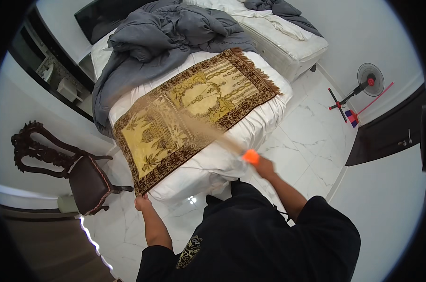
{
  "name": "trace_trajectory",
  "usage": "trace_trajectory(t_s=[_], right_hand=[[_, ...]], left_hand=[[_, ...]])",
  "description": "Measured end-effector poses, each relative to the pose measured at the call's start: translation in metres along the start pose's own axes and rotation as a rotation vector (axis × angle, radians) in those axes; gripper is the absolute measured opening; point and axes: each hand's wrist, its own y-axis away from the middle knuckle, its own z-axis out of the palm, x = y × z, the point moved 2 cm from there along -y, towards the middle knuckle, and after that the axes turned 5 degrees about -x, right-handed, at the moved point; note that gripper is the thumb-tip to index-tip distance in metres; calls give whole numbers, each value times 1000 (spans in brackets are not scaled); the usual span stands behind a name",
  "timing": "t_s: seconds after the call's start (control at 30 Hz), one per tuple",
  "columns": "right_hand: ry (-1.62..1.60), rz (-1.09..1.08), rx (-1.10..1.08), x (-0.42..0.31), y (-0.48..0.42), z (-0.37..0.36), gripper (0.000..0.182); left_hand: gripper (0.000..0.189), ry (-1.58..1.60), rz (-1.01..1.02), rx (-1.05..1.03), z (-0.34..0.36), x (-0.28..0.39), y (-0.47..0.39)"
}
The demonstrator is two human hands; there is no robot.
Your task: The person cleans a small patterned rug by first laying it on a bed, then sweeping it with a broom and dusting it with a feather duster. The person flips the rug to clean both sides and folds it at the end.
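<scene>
A fringed prayer rug (209, 102) in brown and yellow lies slantwise across the white-sheeted bed (195, 172). At the rug's near left corner, my left hand (142, 202) pinches the edge just past the side of the mattress. My right hand (265, 168) grips what looks like a hand broom (230, 141) by its bright orange grip. Its light-brown far part points over the rug and is smeared by motion, so I cannot tell whether it touches the pile.
A crumpled grey comforter (174, 35) covers the bed's far end. Beyond stands a second mattress (287, 42). A carved wooden chair (89, 183) is at the left. On the right are a pedestal fan (369, 79), tilted, a pink-handled broom (354, 118) and a dark door (385, 137).
</scene>
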Motion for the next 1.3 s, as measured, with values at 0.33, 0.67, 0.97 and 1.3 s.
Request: trace_trajectory(t_s=[0.33,0.67,0.97,1.3], right_hand=[[-652,838,773,110,49,-132,55],[-317,100,560,-3,-59,-157,44],[-547,790,216,160,-61,-82,50],[-751,151,565,65,-167,-150,45]], left_hand=[[61,-712,226,528,19,11,84],[69,-1888,707,-1085,102,-127,206],[72,-2232,458,-977,112,-117,222],[76,-2171,446,-789,119,-142,238]])
